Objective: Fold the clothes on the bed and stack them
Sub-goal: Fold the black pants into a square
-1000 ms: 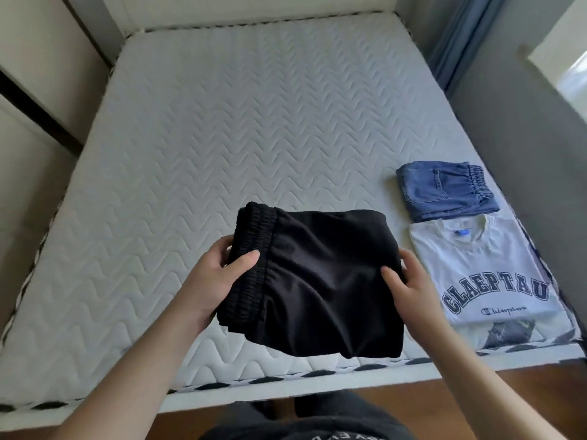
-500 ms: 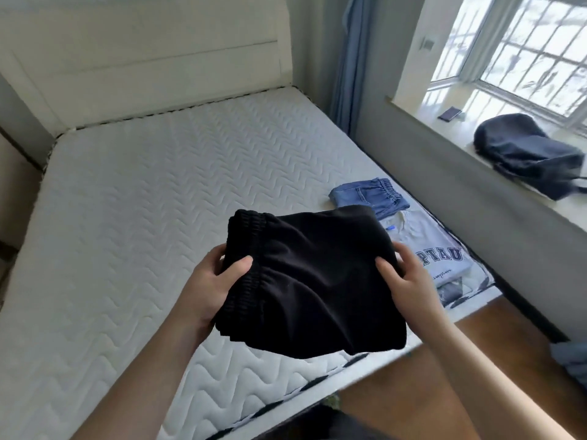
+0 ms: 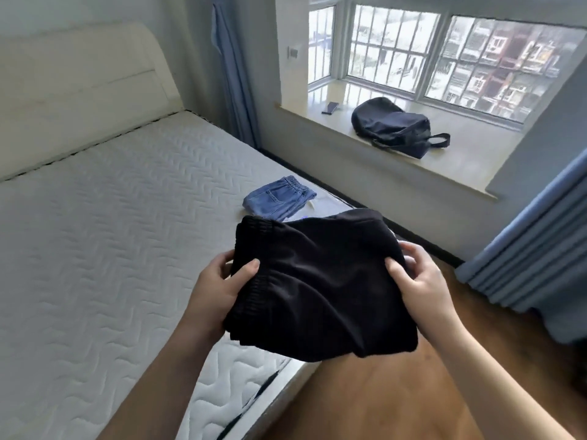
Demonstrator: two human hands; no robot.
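I hold a folded black garment (image 3: 320, 287) with an elastic waistband in the air over the bed's near right corner. My left hand (image 3: 219, 284) grips its waistband side, thumb on top. My right hand (image 3: 419, 277) grips the opposite edge. Folded blue denim shorts (image 3: 279, 198) lie on the white quilted mattress (image 3: 111, 233) near its right edge. Just behind the black garment a sliver of a white folded shirt (image 3: 313, 206) shows; the rest of it is hidden.
A cream headboard (image 3: 79, 90) stands at the far end. A window sill (image 3: 444, 160) on the right carries a dark backpack (image 3: 394, 127) and a phone (image 3: 330, 108). Blue curtains (image 3: 533, 249) hang at right, above wooden floor (image 3: 381, 392).
The black garment has moved right, toward the denim shorts and the white shirt, and now covers most of the shirt. My view has swung right, bringing the window into sight.
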